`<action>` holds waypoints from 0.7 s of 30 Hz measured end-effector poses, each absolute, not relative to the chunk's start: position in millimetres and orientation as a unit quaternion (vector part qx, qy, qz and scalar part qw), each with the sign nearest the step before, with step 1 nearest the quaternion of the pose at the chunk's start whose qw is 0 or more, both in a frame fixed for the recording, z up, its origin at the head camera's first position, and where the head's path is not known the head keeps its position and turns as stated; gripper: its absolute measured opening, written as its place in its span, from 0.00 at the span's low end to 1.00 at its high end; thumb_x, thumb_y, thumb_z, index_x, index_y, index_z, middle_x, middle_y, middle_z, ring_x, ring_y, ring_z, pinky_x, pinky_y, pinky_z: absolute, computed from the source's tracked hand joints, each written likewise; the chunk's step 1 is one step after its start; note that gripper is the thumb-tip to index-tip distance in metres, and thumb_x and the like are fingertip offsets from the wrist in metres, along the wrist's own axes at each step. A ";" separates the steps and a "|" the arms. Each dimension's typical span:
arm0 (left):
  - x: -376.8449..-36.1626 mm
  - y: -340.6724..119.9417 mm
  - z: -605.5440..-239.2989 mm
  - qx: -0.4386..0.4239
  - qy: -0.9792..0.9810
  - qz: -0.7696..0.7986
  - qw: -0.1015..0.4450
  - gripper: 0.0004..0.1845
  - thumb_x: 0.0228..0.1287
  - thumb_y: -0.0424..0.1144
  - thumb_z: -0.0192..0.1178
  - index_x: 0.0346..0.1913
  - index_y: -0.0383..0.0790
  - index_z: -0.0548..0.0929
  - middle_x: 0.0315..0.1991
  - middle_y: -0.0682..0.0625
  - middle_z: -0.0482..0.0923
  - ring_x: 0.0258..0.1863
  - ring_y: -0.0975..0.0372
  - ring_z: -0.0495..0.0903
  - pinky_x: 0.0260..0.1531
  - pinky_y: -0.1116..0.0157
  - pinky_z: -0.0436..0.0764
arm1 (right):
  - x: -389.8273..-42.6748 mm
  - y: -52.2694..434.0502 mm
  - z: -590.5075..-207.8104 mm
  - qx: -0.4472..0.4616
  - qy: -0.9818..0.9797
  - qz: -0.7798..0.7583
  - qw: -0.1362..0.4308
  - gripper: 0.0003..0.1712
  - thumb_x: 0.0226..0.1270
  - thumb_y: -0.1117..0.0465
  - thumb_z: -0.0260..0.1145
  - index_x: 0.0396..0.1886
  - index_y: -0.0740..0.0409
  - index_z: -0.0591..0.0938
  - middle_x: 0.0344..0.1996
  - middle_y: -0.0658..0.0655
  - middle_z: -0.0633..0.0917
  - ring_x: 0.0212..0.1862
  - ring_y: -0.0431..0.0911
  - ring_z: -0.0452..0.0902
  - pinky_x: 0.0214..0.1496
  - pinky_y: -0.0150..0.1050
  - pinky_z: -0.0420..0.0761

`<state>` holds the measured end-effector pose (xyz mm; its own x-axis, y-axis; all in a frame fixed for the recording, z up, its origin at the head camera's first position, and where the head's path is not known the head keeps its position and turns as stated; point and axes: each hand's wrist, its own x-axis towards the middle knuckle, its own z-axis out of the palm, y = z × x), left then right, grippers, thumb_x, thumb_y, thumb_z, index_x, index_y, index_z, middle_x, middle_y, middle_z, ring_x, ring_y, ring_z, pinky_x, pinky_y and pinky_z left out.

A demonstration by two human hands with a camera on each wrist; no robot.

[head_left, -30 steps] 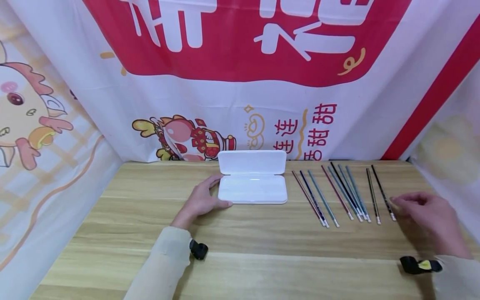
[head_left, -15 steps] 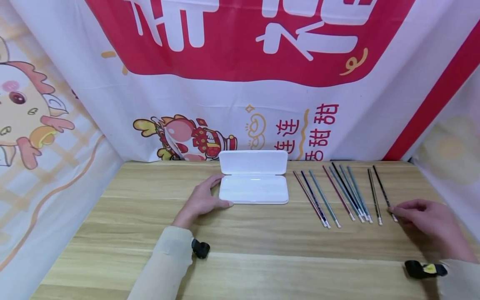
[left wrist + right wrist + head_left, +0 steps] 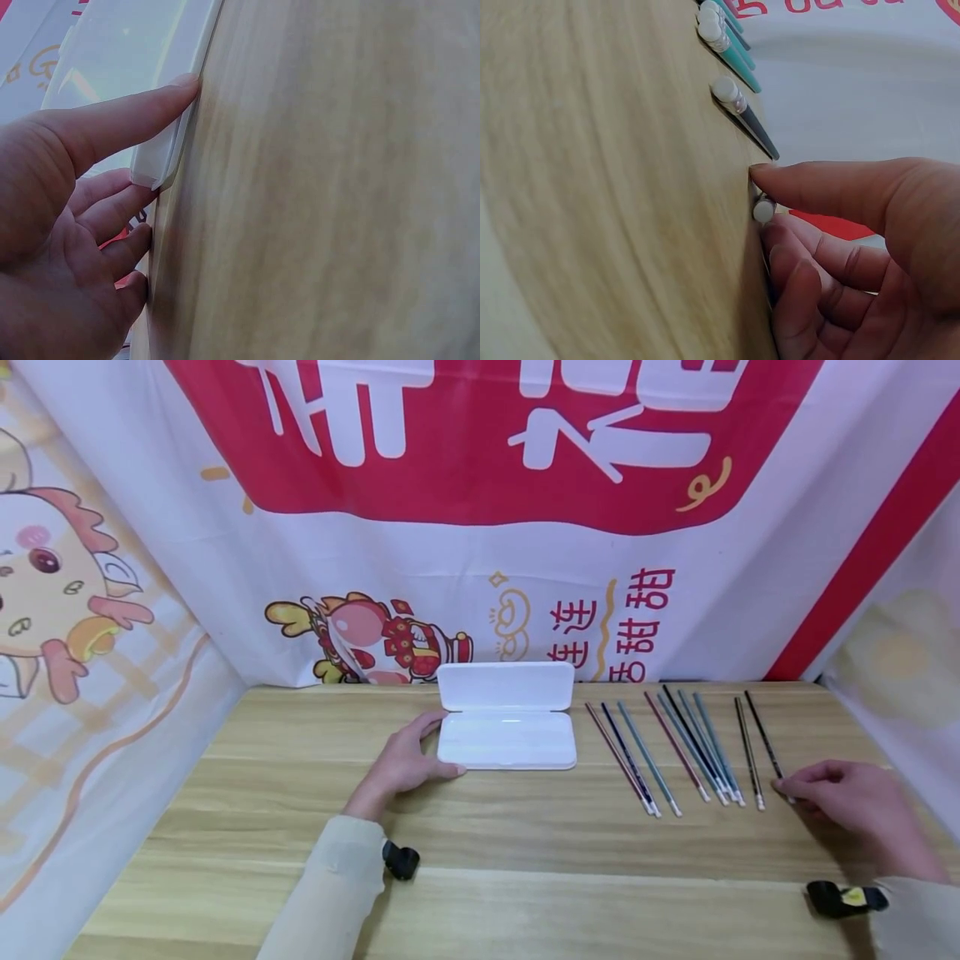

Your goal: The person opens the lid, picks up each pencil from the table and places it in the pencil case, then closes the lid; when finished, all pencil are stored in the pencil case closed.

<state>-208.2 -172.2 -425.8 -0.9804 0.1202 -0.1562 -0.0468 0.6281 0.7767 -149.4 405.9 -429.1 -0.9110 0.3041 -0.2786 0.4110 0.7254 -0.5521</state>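
Observation:
An open white pencil case (image 3: 506,753) lies on the table with its lid (image 3: 506,687) raised at the back. My left hand (image 3: 405,762) grips the case's left end. In the left wrist view, the thumb (image 3: 139,120) lies along the front edge while the other fingers reach around the end. At the far right, my right hand (image 3: 855,793) pinches a dark pencil (image 3: 762,731) near its eraser end, low at the tabletop. Its white eraser (image 3: 763,211) shows between thumb and fingers in the right wrist view. Beside it lies another dark pencil (image 3: 747,743).
Several pencils in blue, black and reddish tones, such as a teal pencil (image 3: 648,758), lie in loose groups between the case and my right hand. The wooden table (image 3: 585,893) meets a printed cloth (image 3: 360,552) at its back edge.
My right hand has moved left and slightly down onto the rightmost pencil and now pinches its eraser end. The left hand has stayed on the case.

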 end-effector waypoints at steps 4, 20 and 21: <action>-207.7 -171.9 -425.9 0.022 0.896 0.432 0.098 0.51 0.55 0.40 0.84 0.81 0.49 0.70 0.83 0.44 0.67 0.86 0.46 0.58 0.85 0.41 0.56 | -147.1 404.0 -426.2 0.184 0.932 -0.302 0.080 0.28 0.73 0.43 0.72 0.47 0.67 0.88 0.32 0.53 0.87 0.36 0.47 0.77 0.30 0.37 0.77; -208.6 -173.9 -428.0 0.019 0.898 0.427 0.101 0.51 0.55 0.41 0.84 0.81 0.51 0.69 0.83 0.45 0.66 0.87 0.45 0.56 0.85 0.39 0.54 | -149.9 400.4 -429.3 0.217 0.923 -0.307 0.088 0.29 0.77 0.45 0.68 0.51 0.70 0.86 0.34 0.60 0.89 0.39 0.52 0.80 0.32 0.36 0.76; -208.7 -174.2 -428.1 0.018 0.899 0.427 0.101 0.51 0.55 0.41 0.84 0.81 0.50 0.69 0.83 0.45 0.66 0.87 0.45 0.56 0.85 0.39 0.54 | -150.6 400.3 -429.6 0.223 0.919 -0.312 0.090 0.29 0.77 0.45 0.67 0.52 0.71 0.85 0.35 0.61 0.89 0.39 0.53 0.80 0.31 0.36 0.77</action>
<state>-208.7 -174.2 -428.1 -0.9789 0.1193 -0.1658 -0.0531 0.6351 0.7706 -150.6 400.3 -429.6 -0.8842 0.3535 -0.3055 0.4664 0.7052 -0.5340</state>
